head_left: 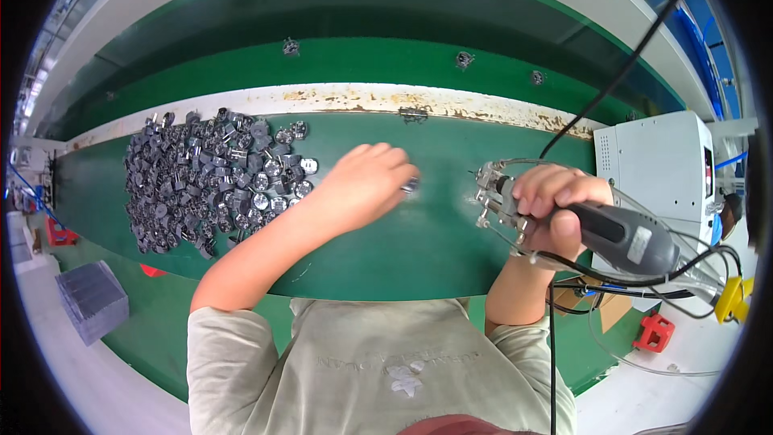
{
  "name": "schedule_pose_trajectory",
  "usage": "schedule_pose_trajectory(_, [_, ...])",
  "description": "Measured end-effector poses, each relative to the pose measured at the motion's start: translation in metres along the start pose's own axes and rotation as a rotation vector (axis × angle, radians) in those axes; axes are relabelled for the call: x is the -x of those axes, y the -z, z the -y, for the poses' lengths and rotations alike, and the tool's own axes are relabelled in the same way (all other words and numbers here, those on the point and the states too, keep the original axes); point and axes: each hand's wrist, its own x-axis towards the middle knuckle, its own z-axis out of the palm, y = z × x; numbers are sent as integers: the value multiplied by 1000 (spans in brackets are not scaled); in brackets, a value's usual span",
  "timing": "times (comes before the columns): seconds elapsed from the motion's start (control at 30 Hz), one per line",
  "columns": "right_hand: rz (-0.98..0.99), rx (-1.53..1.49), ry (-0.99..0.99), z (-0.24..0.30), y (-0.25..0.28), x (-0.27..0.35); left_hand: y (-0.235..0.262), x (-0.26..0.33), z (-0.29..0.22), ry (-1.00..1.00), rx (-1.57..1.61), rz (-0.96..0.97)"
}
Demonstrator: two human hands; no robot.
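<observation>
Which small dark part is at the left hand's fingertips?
The lone part at the fingertips of the left hand, toward the handheld tool; the heaped parts lie farther left.

Small part at the fingertips of the left hand: mostly covered, form indistinct; thumb out of sight. Pile of dark parts: lower layers buried, near edge partly behind the left forearm. Power tool: grip partly covered by the right hand. Black cable: upper end lost at the dark rim, lower run behind the right hand. Three pieces on the far green surface: too small for detail. Red item: mostly behind the table edge, kind uncertain. Shirt: cut by the lower border, print faint.
</observation>
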Motion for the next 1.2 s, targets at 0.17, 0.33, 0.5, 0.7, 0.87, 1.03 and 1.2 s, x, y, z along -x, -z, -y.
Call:
schedule_pose_trajectory(0.17, [-52,25,14,2,-2,3,46,53,9,153,-339,-67])
schedule_pose_trajectory(0.33, [-77,22,47,4,-2,5,47,-8,6,59,-170,-161])
schedule_pose_trajectory(0.5, [-40,-15,4,0,-9,4,-11,-152,52,166,-167,-213])
schedule_pose_trajectory(0.7, [-60,48,3,-3,-9,6,-15,-170,73,155,-213,-217])
schedule_pose_trajectory(0.87, [25,-2,36,11,6,3,-8,-75,-2,82,-3,-333])
schedule_pose_trajectory(1.03, [22,-146,-48,17,-7,-2,-35,-9,-25,97,56,-210])
schedule_pose_trajectory(1.2, [113,-134,-112,8,-13,1,-38,-2,-22,41,196,-302])
